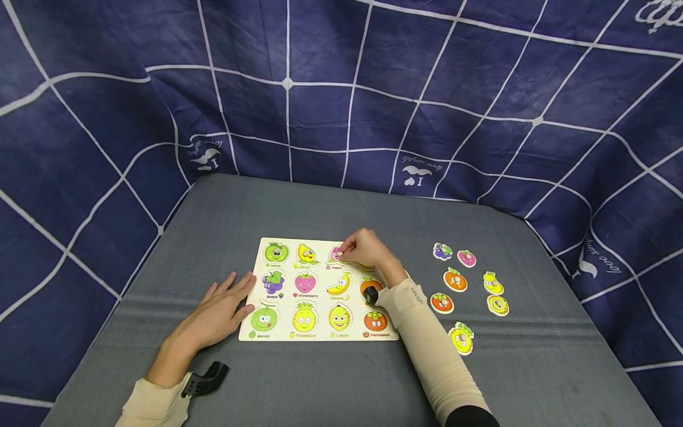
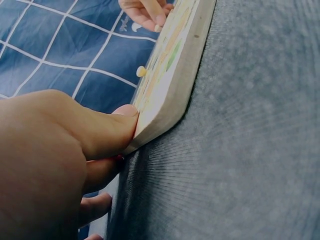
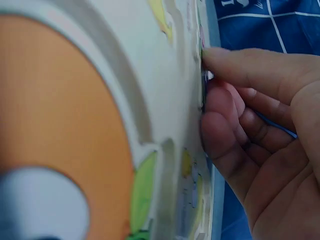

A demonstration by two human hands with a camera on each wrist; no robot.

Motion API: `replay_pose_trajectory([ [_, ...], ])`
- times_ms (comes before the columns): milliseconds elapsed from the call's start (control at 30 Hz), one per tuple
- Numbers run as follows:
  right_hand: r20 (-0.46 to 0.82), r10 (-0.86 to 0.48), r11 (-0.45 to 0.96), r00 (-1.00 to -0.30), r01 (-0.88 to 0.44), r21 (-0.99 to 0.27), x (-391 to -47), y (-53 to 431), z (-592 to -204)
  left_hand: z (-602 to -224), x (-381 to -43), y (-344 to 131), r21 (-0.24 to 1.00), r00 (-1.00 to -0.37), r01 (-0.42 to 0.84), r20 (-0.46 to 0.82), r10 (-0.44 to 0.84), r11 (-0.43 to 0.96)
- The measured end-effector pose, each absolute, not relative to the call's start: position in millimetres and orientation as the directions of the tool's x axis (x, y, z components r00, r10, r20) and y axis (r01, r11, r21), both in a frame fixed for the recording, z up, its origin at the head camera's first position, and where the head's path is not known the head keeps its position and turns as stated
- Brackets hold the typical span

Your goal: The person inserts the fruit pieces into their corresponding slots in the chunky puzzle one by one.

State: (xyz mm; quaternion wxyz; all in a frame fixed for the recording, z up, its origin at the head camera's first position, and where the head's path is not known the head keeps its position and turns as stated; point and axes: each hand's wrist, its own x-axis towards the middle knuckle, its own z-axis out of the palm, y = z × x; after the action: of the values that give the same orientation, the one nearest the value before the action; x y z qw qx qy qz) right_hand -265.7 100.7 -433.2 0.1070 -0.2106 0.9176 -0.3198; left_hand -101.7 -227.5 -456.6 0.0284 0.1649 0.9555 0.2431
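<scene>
A pale wooden fruit puzzle board (image 1: pixel 288 296) with rows of fruit pictures lies flat on the table. At its top row, my right hand (image 1: pixel 367 248) pinches a pink peach puzzle piece (image 1: pixel 334 255) between thumb and fingers. In the right wrist view those fingertips (image 3: pixel 220 132) meet at the board's surface, around a small white knob (image 3: pixel 210 75). My left hand (image 1: pixel 216 311) lies at the board's left edge, fingers mostly straight. Seen from the left wrist, its thumb (image 2: pixel 107 127) presses against the board's corner. My right hand hides part of the top row.
Right of the board lie several loose knobbed pieces: grapes (image 1: pixel 442 251), a round pink fruit (image 1: pixel 466 258), an orange (image 1: pixel 455 280), a persimmon (image 1: pixel 441 303), a lemon (image 1: pixel 498 306) and a pineapple (image 1: pixel 461 339). A blue checked cloth (image 1: pixel 320 118) rises behind the grey table (image 1: pixel 299 207).
</scene>
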Motion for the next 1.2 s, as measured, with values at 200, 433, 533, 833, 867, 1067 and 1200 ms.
replay_pose_trajectory([
  [200, -0.074, -0.422, 0.722, -0.904, -0.286, -0.63, -263.1, 96.6, -433.4, -455.9, -101.1, -227.9, 0.476, -0.945, 0.301, 0.028, 0.327, 0.827],
  [433, -0.083, -0.402, 0.73, -0.912, -0.265, -0.63, -261.4, 95.6, -433.0, -454.9, -101.3, -227.8, 0.476, -0.943, 0.304, 0.029, 0.331, 0.825],
  [533, -0.081, -0.407, 0.732, -0.91, -0.272, -0.624, -261.1, 95.9, -431.9, -455.0, -101.3, -227.7, 0.474, -0.942, 0.307, 0.031, 0.333, 0.825],
  [833, -0.054, -0.406, 0.709, -0.912, -0.277, -0.648, -260.9, 102.5, -428.1, -455.5, -102.0, -228.4, 0.477, -0.94, 0.312, 0.033, 0.338, 0.821],
  [867, -0.049, -0.406, 0.708, -0.913, -0.28, -0.648, -260.8, 103.5, -427.6, -455.5, -102.0, -228.4, 0.478, -0.94, 0.312, 0.032, 0.339, 0.821],
  [1067, -0.02, -0.404, 0.71, -0.914, -0.3, -0.636, -259.3, 109.9, -425.1, -456.4, -102.3, -228.0, 0.477, -0.939, 0.313, 0.025, 0.343, 0.821],
  [1200, 0.01, -0.401, 0.707, -0.916, -0.317, -0.633, -257.8, 115.0, -422.4, -457.3, -102.5, -228.7, 0.478, -0.937, 0.317, 0.027, 0.348, 0.819],
])
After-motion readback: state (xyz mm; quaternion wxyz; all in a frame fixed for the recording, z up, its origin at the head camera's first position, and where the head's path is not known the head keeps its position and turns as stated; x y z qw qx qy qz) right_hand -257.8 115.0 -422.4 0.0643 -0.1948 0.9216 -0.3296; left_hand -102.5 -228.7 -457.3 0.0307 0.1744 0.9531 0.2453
